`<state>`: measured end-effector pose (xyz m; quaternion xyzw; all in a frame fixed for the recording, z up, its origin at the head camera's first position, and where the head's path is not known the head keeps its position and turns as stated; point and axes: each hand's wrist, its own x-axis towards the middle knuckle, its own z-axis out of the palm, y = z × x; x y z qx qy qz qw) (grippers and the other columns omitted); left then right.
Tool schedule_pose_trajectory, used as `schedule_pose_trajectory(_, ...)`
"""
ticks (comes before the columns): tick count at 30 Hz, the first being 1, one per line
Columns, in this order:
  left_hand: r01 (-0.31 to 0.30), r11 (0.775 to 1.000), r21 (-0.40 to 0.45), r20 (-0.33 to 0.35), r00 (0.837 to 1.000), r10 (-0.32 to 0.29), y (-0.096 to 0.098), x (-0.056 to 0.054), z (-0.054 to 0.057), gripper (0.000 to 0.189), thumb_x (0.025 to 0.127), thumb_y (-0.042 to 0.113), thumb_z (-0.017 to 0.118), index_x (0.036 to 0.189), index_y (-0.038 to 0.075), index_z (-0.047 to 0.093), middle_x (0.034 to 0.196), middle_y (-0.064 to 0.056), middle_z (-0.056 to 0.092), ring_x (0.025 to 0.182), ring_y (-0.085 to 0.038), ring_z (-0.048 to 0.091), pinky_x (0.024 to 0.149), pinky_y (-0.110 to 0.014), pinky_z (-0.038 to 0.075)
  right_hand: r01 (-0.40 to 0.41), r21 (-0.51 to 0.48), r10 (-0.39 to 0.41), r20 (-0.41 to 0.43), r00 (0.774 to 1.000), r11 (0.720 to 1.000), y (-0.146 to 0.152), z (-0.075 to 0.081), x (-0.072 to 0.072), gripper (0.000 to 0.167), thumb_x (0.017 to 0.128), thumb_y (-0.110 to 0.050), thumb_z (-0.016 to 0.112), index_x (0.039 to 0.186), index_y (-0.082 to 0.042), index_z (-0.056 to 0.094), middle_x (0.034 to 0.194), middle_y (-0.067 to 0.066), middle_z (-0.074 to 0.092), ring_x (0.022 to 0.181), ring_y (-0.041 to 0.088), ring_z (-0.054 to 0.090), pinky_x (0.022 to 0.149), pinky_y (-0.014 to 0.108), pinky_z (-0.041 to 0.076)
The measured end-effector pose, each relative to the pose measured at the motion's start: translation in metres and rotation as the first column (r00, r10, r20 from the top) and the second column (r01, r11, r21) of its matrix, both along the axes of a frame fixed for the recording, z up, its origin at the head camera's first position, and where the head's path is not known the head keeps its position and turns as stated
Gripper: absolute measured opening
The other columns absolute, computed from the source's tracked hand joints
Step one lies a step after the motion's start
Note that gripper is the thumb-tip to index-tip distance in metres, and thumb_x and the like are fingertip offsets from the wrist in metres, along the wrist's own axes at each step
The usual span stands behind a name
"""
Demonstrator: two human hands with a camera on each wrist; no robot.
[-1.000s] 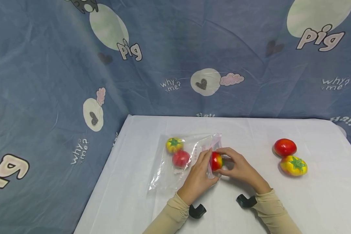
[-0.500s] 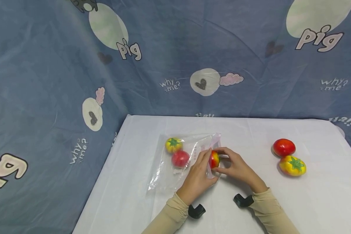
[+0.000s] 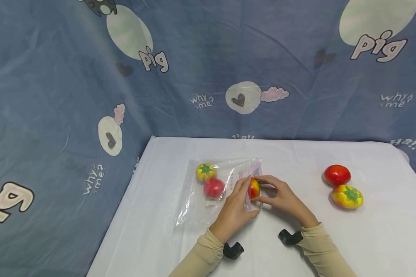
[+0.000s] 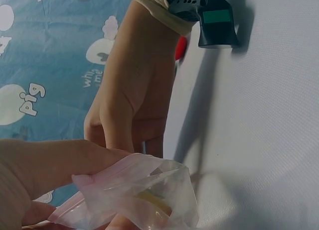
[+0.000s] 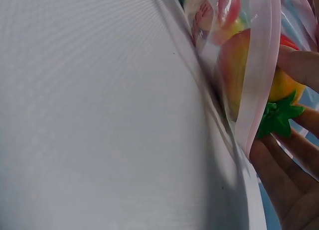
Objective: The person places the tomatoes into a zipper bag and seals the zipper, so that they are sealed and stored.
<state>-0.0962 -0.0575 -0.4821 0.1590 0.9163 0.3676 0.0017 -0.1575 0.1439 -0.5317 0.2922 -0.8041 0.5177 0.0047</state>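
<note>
A clear zip bag (image 3: 190, 209) with a pinkish mouth strip lies flat, its mouth facing right. Through the film show a yellow toy tomato (image 3: 206, 172) with a green top and a red one (image 3: 214, 189). My left hand (image 3: 233, 209) grips the bag's mouth, thumb near and fingers far, holding it apart. At that mouth my right hand (image 3: 286, 197) pinches a red-and-yellow toy tomato (image 3: 255, 188), partly inside the bag. The right wrist view shows its green leafy cap (image 5: 280, 115) outward, between the fingers. From the left wrist, film (image 4: 144, 195) mostly hides this tomato.
To the right on the white table (image 3: 384, 238) sit a red toy tomato (image 3: 337, 175) and, touching or close to it, a yellow-and-red one (image 3: 347, 196) with a green top. A blue printed cloth (image 3: 194, 57) hangs behind and at the left.
Over the second, my right hand has shifted slightly left, and the pinched tomato sits deeper in the bag's mouth. The left hand and the other tomatoes stay put.
</note>
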Motion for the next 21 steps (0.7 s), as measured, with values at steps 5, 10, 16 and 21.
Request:
schedule_pose_trajectory(5, 0.007, 1.0, -0.002, -0.021, 1.0, -0.007, 0.0, 0.0, -0.001, 0.105, 0.077, 0.012, 0.091, 0.162, 0.008, 0.03, 0.158, -0.006, 0.043, 0.135, -0.025, 0.06, 0.113, -0.037, 0.05, 0.002, 0.012, -0.002, -0.009, 1.0, 1.0, -0.002, 0.001, -0.003, 0.065, 0.074, -0.004, 0.091, 0.134, -0.002, 0.065, 0.13, 0.017, 0.069, 0.112, 0.021, 0.07, 0.099, 0.047, 0.057)
schedule_pose_trajectory(10, 0.01, 1.0, -0.012, -0.043, 0.999, -0.01, -0.001, 0.0, -0.001, 0.105, 0.077, 0.012, 0.091, 0.162, 0.007, 0.031, 0.159, -0.006, 0.042, 0.133, -0.025, 0.06, 0.112, -0.037, 0.05, -0.032, -0.006, 0.032, 0.012, 0.999, 0.999, -0.005, 0.002, -0.007, 0.063, 0.075, -0.005, 0.09, 0.133, 0.001, 0.064, 0.129, 0.02, 0.068, 0.113, 0.033, 0.07, 0.098, 0.048, 0.057)
schedule_pose_trajectory(16, 0.008, 1.0, -0.013, -0.042, 0.999, -0.009, -0.001, 0.0, -0.001, 0.106, 0.076, 0.012, 0.091, 0.162, 0.008, 0.03, 0.159, -0.005, 0.042, 0.133, -0.025, 0.06, 0.112, -0.037, 0.051, -0.077, -0.061, 0.083, 0.101, 0.991, 0.995, -0.008, 0.004, -0.01, 0.062, 0.076, -0.001, 0.088, 0.133, 0.005, 0.062, 0.13, 0.023, 0.064, 0.115, 0.032, 0.07, 0.098, 0.044, 0.058)
schedule_pose_trajectory(21, 0.008, 1.0, -0.024, -0.062, 0.998, -0.009, -0.001, -0.001, -0.001, 0.107, 0.075, 0.012, 0.092, 0.162, 0.007, 0.03, 0.158, -0.006, 0.043, 0.133, -0.025, 0.06, 0.112, -0.037, 0.052, -0.108, -0.097, 0.119, 0.12, 0.986, 0.989, -0.012, 0.002, -0.013, 0.061, 0.077, 0.003, 0.087, 0.132, 0.008, 0.061, 0.129, 0.026, 0.063, 0.116, 0.004, 0.066, 0.099, 0.043, 0.058)
